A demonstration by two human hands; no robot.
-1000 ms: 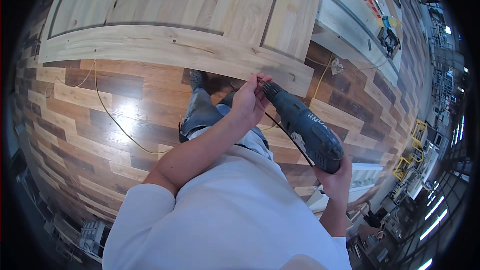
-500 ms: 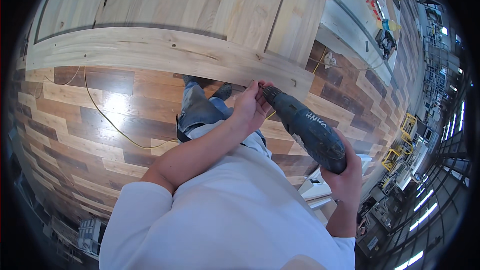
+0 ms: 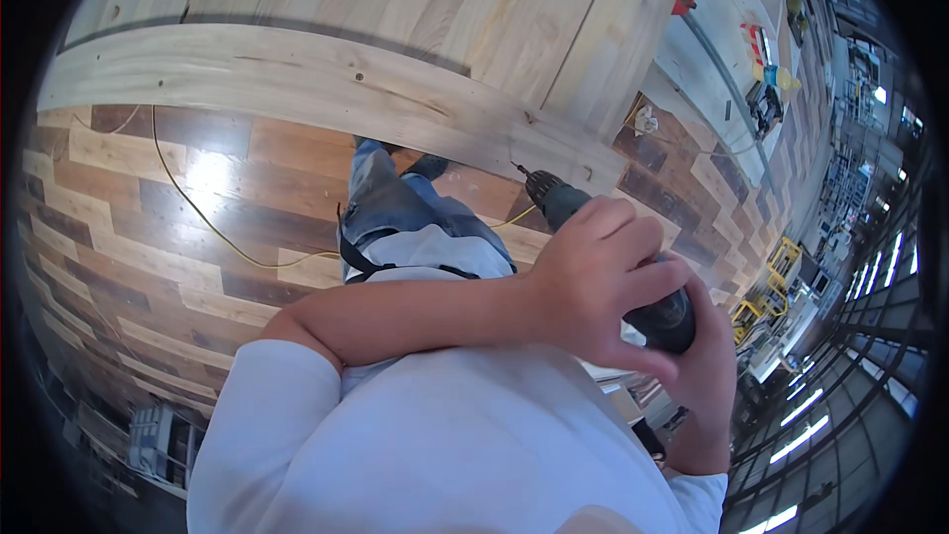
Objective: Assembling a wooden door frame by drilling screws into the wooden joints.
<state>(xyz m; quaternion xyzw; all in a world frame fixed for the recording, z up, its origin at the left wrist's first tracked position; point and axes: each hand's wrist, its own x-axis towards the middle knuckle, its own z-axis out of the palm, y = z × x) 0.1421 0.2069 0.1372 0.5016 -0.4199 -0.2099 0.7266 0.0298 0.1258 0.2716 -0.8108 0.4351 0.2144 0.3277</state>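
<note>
the left hand (image 3: 583, 272) is laid across the top of a dark drill (image 3: 563, 202), its fingers bent and parted over the body and its thumb held well away from them, near the right hand; how firmly the drill is gripped by it cannot be told. the drill's rear is clasped by the right hand (image 3: 712, 351), though the handle and most of those fingers are hidden.

the drill is held in front of the torso, toward the person's right, below the near edge of a pale wooden panel (image 3: 395, 0). its black chuck (image 3: 544, 185) and the thin, dark bit (image 3: 521, 169) are left uncovered and aimed up and leftward at the panel's edge; whether the wood is touched cannot be told.
</note>
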